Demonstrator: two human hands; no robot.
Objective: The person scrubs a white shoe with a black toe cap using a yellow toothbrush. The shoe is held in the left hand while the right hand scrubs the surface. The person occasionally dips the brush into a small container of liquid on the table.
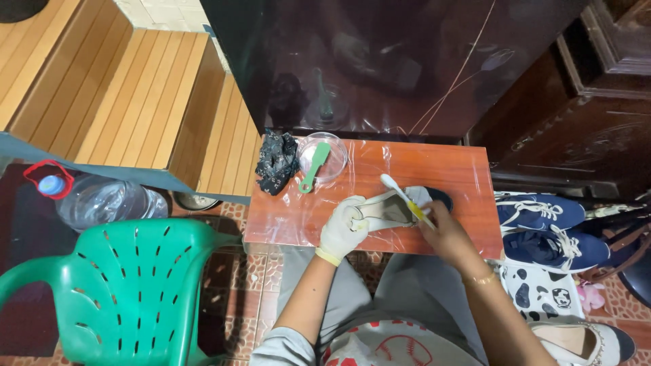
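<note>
On the small reddish table [447, 169], wrapped in clear plastic, I see a pale shoe [397, 207] lying on its side near the front edge, its long axis running left to right, dark toe end pointing right; my left hand [344, 227], in a whitish glove, is closed around the shoe's left end, pinning it to the tabletop; my right hand [444, 227], bare, is closed around a toothbrush [405, 198] with a yellow and white handle; the brush slants up and to the left from that hand, so its head sits over the shoe's upper edge, touching or just above it, I cannot tell which; the shoe lies directly left of my right hand, between both hands; further back on the table rest a clear bowl [336, 157] holding a green brush [314, 166], and beside it a crumpled black cloth [277, 161]; a green plastic chair [122, 285] stands to my left, and blue sneakers [553, 230] lie on the floor to my right.
</note>
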